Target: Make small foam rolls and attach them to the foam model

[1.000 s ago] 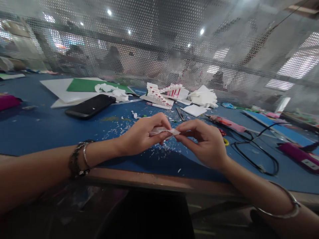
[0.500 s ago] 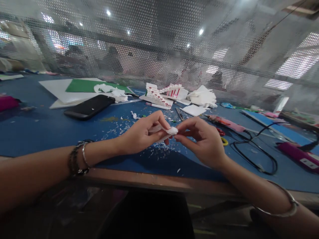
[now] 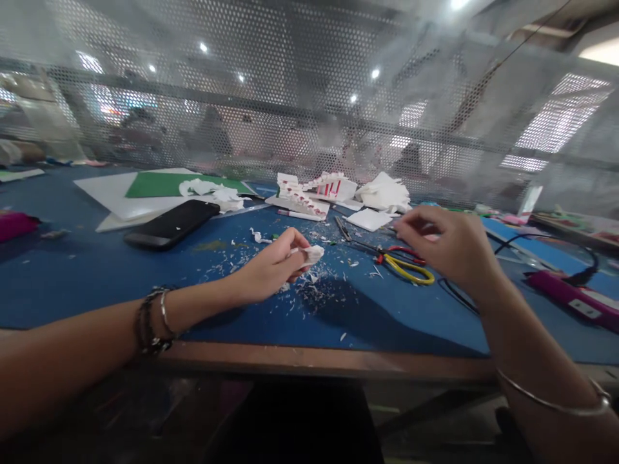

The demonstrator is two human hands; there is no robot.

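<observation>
My left hand (image 3: 273,270) is closed on a small piece of white foam (image 3: 312,254), held just above the blue table (image 3: 97,264) among white shavings (image 3: 319,287). My right hand (image 3: 449,248) hovers further right, above the table, fingers curled and partly apart, with nothing seen in them. It is near the scissors with yellow and red handles (image 3: 403,264), which lie on the table below and to its left.
A black phone (image 3: 169,223) lies at left by a white board with a green sheet (image 3: 164,185). White and red foam models (image 3: 314,190) and cut foam pieces (image 3: 382,193) sit at the back. A pink tool with a black cable (image 3: 565,293) is at right. A perforated screen stands behind.
My right hand let go of the foam piece and moved right and up. The left hand kept the piece and dropped slightly. The scissors are now uncovered.
</observation>
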